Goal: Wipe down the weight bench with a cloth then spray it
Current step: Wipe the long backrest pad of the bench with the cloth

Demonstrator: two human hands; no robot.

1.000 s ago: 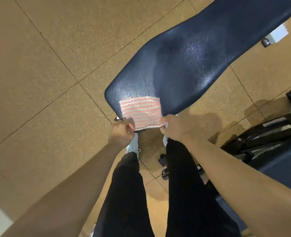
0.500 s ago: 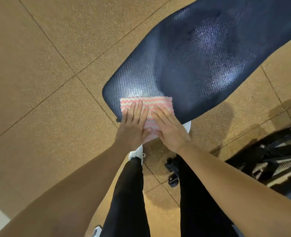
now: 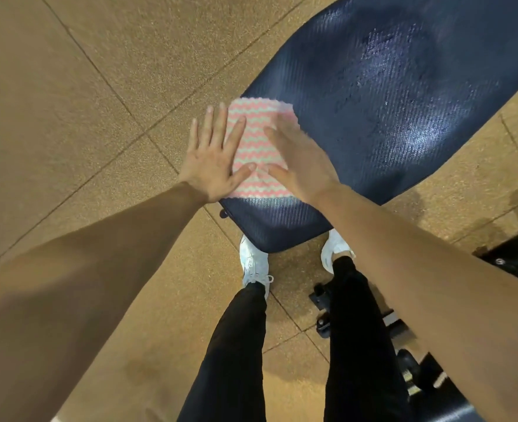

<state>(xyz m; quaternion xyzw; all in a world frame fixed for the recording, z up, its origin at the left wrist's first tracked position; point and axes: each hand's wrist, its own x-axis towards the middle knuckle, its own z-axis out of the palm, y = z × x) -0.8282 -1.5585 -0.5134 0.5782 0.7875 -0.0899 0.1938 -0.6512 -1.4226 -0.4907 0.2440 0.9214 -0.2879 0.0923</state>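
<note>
- Nearest the camera: two legs in black trousers [image 3: 233, 345], standing on a tan speckled tiled floor [image 3: 84, 86].
- White shoes: left shoe [image 3: 253, 263] and right shoe [image 3: 335, 248] are set at the near end of the bench, toes partly under the pad's rim.
- Dark equipment frame [image 3: 323, 300] sits on the floor just beside the right leg. More dark gear runs off the lower right corner, and its detail is too dim to identify.
- Both bare forearms reach forward from the lower corners and converge on the pad.
- Left hand [image 3: 213, 159]: flat and released, fingers straight and spread, gripping nothing. The thumb and index finger lie on the cloth's left margin. The outer fingers extend beyond the pad's left edge, seen against the floor.
- Right hand [image 3: 300, 159]: blurred, palm down, fingers straight, pressing the cloth's right portion. It grasps nothing.
- Cloth [image 3: 259, 141]: pink and white zigzag stripes, lying flat on the bench's near end toward its left edge, between and under the two hands. A strip of bare pad shows between the cloth and the near rim.
- Weight bench [image 3: 388, 102]: dark navy textured pad, running away toward the upper right. Glossy patches show on its surface beyond the cloth. Whether they are moisture or reflected light cannot be determined.
</note>
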